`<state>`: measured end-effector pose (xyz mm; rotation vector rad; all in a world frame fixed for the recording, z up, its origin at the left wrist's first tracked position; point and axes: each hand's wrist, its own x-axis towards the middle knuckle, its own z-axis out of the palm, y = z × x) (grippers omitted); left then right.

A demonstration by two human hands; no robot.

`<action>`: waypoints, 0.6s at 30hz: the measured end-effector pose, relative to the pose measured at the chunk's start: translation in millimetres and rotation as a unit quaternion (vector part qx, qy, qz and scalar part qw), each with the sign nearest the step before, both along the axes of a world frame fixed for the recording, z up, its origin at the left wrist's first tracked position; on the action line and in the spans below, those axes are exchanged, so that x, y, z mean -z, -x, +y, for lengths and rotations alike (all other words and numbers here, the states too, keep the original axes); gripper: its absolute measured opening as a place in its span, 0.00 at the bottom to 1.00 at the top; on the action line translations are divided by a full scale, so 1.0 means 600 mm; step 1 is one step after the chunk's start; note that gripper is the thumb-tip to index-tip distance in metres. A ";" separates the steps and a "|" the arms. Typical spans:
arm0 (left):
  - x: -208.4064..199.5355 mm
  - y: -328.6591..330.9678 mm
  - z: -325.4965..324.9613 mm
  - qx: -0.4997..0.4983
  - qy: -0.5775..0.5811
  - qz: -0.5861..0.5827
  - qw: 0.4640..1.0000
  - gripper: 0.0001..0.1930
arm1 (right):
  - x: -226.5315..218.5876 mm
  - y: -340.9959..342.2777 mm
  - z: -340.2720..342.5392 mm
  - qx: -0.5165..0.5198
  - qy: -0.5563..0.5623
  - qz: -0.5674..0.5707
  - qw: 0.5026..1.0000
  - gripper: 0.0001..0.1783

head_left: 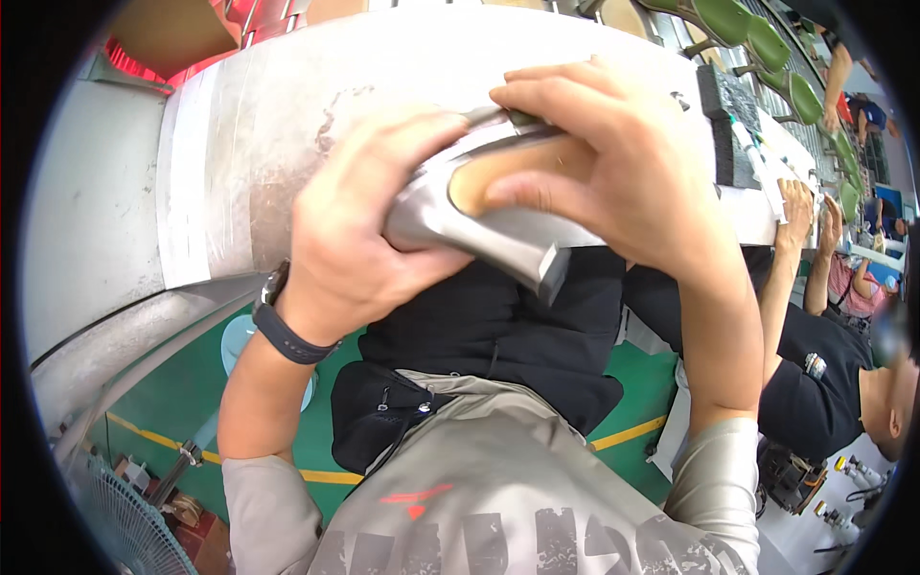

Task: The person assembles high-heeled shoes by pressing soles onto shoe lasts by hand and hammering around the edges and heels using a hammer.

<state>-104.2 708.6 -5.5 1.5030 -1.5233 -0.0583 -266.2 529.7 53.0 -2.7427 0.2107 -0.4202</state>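
Fingers [556, 96] of both hands [350, 211] [661, 172], half-curled, clasp a slantwise metal piece [414, 213], narrow end toward lower right.

Held piece [412, 213]: glossy metal; inset panel [522, 163] smooth, slight sheen. Bench top [278, 105] scuffed, worn patches. Watch strap [287, 335], left: matt, rubbery-looking. Block [733, 144], far right: matt, rough. Shirt [479, 460], near: cloth.

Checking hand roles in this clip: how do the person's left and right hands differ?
The left hand has a dark watch at its wrist; the right hand has a bare wrist. The left hand grips the left end of the curved metal part, while the right hand lays its thumb over the tan oval patch. Both hold the same part.
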 end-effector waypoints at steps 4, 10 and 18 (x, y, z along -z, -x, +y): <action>0.020 0.004 -0.005 0.018 0.034 -0.030 0.999 0.38 | 0.012 0.001 0.005 -0.035 0.015 -0.056 0.998 0.33; 0.024 0.002 -0.010 0.020 0.051 -0.046 0.997 0.36 | 0.020 -0.003 -0.002 -0.051 0.025 -0.072 0.996 0.34; 0.029 0.000 -0.014 0.017 0.072 -0.067 0.995 0.33 | 0.023 -0.005 -0.002 -0.057 0.027 -0.088 0.994 0.33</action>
